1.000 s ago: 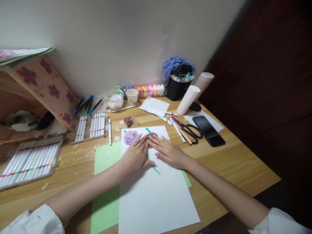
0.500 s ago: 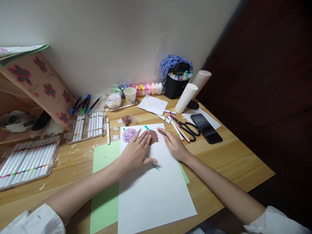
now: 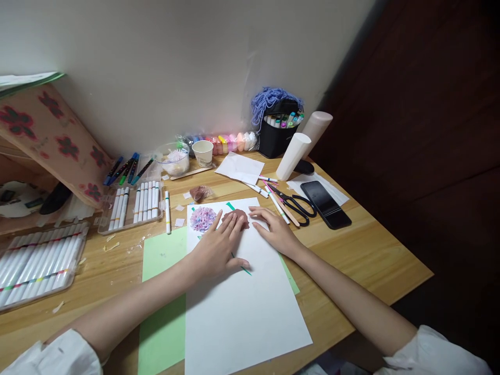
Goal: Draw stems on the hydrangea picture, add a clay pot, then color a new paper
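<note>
On a white sheet of paper (image 3: 242,312) lies a flat brown patch of modelling clay (image 3: 244,216). My left hand (image 3: 214,247) rests on it, fingers stretched out and thumb apart, hiding part of the patch. Beside the patch, at the sheet's right edge, my right hand (image 3: 278,234) touches the paper with slightly bent, spread fingers and holds nothing. A round purple-pink textured flower (image 3: 202,219) sits at the sheet's upper left. Green stem lines show around my left hand. Beneath the sheet is green paper (image 3: 164,297). Just behind it lies a wrapped brown lump (image 3: 198,193).
Marker cases (image 3: 42,260) stand at left, near a box with painted flowers (image 3: 70,146). Behind are a bowl (image 3: 174,161), a paper cup (image 3: 202,153) and packed coloured clay (image 3: 234,142). Scissors (image 3: 299,208), a phone (image 3: 326,204) and white cylinders (image 3: 294,156) lie right.
The whole view has shifted slightly. My left fingers have moved further onto the brown patch, and my right fingers are a little more bent.
</note>
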`<state>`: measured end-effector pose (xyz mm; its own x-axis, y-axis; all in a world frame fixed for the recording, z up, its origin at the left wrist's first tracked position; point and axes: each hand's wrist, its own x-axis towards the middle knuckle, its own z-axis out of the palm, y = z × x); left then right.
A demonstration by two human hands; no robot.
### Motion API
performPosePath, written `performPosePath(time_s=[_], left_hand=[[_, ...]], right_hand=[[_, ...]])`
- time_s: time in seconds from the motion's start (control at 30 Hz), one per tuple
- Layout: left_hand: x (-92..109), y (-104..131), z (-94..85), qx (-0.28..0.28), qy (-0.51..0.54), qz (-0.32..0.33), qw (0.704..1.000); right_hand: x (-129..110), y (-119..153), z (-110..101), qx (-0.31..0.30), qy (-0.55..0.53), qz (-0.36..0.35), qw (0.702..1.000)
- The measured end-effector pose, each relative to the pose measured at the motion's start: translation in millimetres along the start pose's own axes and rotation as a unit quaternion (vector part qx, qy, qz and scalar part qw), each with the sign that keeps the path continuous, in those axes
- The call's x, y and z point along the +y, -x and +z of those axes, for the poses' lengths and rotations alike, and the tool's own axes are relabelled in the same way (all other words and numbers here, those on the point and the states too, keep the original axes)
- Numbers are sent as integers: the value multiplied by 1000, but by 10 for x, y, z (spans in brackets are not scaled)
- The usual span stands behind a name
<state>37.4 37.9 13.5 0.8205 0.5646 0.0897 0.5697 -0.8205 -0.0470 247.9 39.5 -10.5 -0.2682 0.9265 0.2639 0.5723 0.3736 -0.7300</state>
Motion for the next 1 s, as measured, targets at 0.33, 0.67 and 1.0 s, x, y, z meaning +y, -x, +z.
performPosePath(time_s=[0.33,0.67,1.0], left_hand=[[89,-98,23,20,2,-10,1000],[99,-48,-1,-1,10,-16,1000],[158,-29,68,-6,8,7,1000]], right_hand=[[-6,21,63,72,32,-9,997],[-1,57,36,42,63,-57,995],[39,142,23,-37,151,-138,978]])
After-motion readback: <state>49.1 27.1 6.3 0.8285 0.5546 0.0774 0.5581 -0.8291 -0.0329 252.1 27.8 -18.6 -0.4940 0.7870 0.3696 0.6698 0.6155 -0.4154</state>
